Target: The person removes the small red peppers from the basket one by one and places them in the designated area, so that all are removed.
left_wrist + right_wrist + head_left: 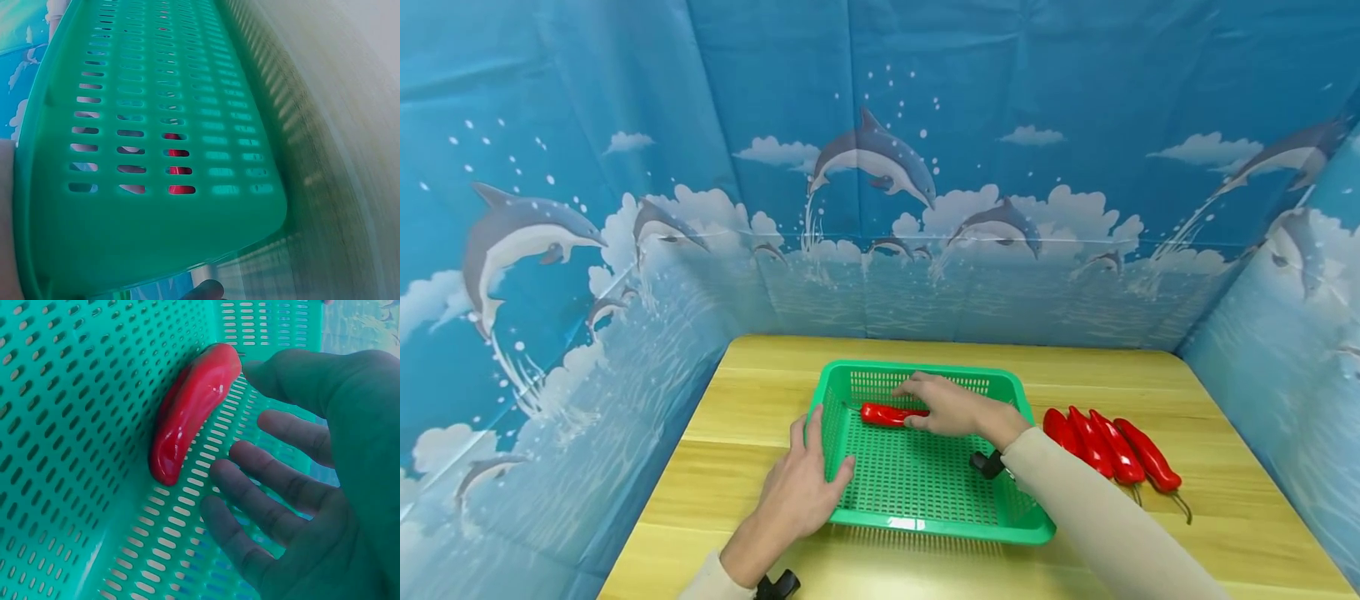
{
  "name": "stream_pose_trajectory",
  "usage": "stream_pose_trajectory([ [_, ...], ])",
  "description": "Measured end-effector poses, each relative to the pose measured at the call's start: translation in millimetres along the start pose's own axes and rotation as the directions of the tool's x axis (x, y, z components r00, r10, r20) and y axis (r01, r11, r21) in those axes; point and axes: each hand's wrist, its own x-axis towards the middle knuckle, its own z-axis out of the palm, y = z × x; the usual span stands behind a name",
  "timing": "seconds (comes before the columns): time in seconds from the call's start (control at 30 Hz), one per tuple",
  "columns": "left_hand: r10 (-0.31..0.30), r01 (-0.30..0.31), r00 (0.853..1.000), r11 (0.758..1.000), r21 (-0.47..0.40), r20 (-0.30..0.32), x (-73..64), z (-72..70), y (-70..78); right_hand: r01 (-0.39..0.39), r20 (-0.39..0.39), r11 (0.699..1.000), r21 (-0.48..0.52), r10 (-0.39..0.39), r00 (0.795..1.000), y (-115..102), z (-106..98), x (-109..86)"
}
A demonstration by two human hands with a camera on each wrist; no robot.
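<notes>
A red chili pepper lies inside a green slotted basket, along its far side. My right hand reaches over it from the right. In the right wrist view the fingers are spread, the thumb tip is close to one end of the pepper, and the palm holds nothing. At the basket's left rim rests my left hand, its fingers extended along the outside and its thumb over the inside. The left wrist view shows the basket's slotted wall, with red visible through some slots.
Several more red chili peppers lie side by side on the wooden table, right of the basket and partly behind my right sleeve. A blue dolphin-print curtain surrounds the table at the back and sides.
</notes>
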Motion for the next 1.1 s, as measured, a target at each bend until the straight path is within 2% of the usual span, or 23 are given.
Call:
stream_pose_trajectory([
  [0.2, 0.010, -0.010, 1.000, 1.000, 0.007, -0.014, 1.5, -3.1, -0.2, 0.004, 0.022, 1.000, 0.018, -0.005, 1.000, -1, 2, 8.4],
  [0.47, 0.009, -0.008, 1.000, 1.000, -0.009, 0.003, 1.0, -3.0, 1.5, 0.016, 0.035, 0.999, 0.036, -0.017, 0.999, -1, 7, 12.2],
  [0.8, 0.005, -0.005, 1.000, 1.000, -0.011, 0.010, -0.2, -1.9, 0.4, 0.051, 0.044, 0.999, -0.002, -0.051, 0.998, 6, 21, 18.8],
  [1.1, 0.005, -0.005, 1.000, 1.000, -0.009, 0.005, 1.0, -2.2, 0.7, 0.053, 0.066, 0.998, 0.031, -0.055, 0.996, 9, 23, 21.7],
])
